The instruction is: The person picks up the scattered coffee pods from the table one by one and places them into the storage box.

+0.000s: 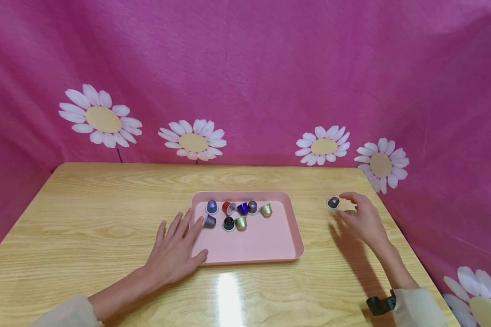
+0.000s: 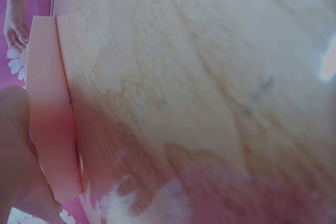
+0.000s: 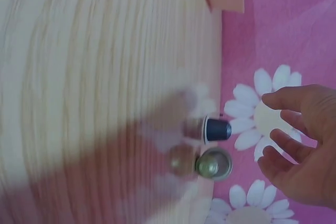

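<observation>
My left hand (image 1: 173,254) lies with spread fingers at the left edge of a pink tray (image 1: 266,247), its fingertips over the rim. In the left wrist view, the hand (image 2: 16,156) is against the tray's outer wall (image 2: 50,93). Several coffee capsules lie in the tray, among them a red one (image 1: 229,208), a black one (image 1: 228,223) and a pale green one (image 1: 266,210). To the right of the tray, my right hand (image 1: 364,220) hovers with thumb and forefinger apart beside a dark blue coffee capsule (image 1: 333,202) standing on the table. In the right wrist view, nothing is in its fingers.
Next to the dark blue capsule stands a green capsule (image 3: 209,165), visible in the right wrist view. The wooden table (image 1: 106,213) is backed by a pink cloth (image 1: 245,81) with daisies. A black wrist strap (image 1: 381,304) is on the right forearm.
</observation>
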A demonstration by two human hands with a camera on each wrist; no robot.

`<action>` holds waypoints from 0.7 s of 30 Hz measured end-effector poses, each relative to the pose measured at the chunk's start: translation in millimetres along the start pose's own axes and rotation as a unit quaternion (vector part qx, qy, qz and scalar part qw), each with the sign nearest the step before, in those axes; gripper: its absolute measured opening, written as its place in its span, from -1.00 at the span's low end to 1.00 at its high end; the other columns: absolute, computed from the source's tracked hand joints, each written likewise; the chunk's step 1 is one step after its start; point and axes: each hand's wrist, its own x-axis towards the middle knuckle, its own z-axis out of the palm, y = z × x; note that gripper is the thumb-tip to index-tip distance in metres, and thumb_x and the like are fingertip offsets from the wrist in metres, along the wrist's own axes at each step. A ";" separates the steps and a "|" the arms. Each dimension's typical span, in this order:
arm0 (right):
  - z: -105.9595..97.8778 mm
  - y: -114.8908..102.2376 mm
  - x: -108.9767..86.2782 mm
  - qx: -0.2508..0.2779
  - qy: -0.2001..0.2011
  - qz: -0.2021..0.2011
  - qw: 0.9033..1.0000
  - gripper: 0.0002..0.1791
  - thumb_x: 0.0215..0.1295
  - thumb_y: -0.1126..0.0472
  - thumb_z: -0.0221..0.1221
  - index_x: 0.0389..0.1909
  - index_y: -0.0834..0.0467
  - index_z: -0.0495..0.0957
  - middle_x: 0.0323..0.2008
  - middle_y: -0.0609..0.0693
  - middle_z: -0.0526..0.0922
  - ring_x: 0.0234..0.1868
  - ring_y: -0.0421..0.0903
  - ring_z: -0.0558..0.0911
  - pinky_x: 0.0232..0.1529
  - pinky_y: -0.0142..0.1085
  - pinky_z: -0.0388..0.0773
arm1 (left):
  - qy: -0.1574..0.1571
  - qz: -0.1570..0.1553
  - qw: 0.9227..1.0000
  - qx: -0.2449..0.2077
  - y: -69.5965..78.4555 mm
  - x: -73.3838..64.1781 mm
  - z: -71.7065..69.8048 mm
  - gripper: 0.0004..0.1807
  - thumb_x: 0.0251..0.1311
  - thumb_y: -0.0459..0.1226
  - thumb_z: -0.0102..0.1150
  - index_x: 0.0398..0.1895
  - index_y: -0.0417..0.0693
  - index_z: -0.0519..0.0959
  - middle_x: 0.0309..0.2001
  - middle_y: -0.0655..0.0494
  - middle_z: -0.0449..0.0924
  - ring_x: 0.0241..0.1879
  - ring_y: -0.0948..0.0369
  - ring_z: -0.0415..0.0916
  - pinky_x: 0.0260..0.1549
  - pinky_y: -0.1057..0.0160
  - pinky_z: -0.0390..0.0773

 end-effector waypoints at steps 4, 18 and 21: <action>-2.1 10.9 -0.1 -0.017 0.000 -0.004 1.000 -0.52 0.17 0.40 0.35 0.12 0.38 0.49 0.07 0.44 0.48 0.09 0.37 0.43 0.01 0.25 0.38 | -0.005 -0.002 1.000 0.003 0.8 -0.4 0.7 -0.14 0.24 0.15 0.14 0.54 -0.01 0.21 0.57 -0.15 -0.08 0.48 -0.24 -0.09 0.31 -0.42 -0.17; -4.8 34.7 4.0 -0.025 -0.023 0.037 0.999 -0.51 0.16 0.38 0.34 0.10 0.43 0.47 0.08 0.49 0.47 0.11 0.41 0.41 0.06 0.27 0.34 | 0.005 0.002 1.000 0.005 0.5 -1.2 0.0 -0.15 0.24 0.14 0.14 0.53 -0.02 0.23 0.57 -0.14 -0.06 0.48 -0.23 -0.07 0.31 -0.42 -0.13; -3.8 38.3 3.7 -0.024 -0.026 0.040 0.999 -0.52 0.16 0.38 0.34 0.10 0.42 0.48 0.07 0.49 0.48 0.07 0.39 0.42 0.02 0.26 0.37 | 0.002 0.001 1.000 0.006 0.6 -0.9 0.0 -0.15 0.24 0.14 0.14 0.53 -0.03 0.23 0.57 -0.14 -0.06 0.48 -0.23 -0.07 0.31 -0.42 -0.14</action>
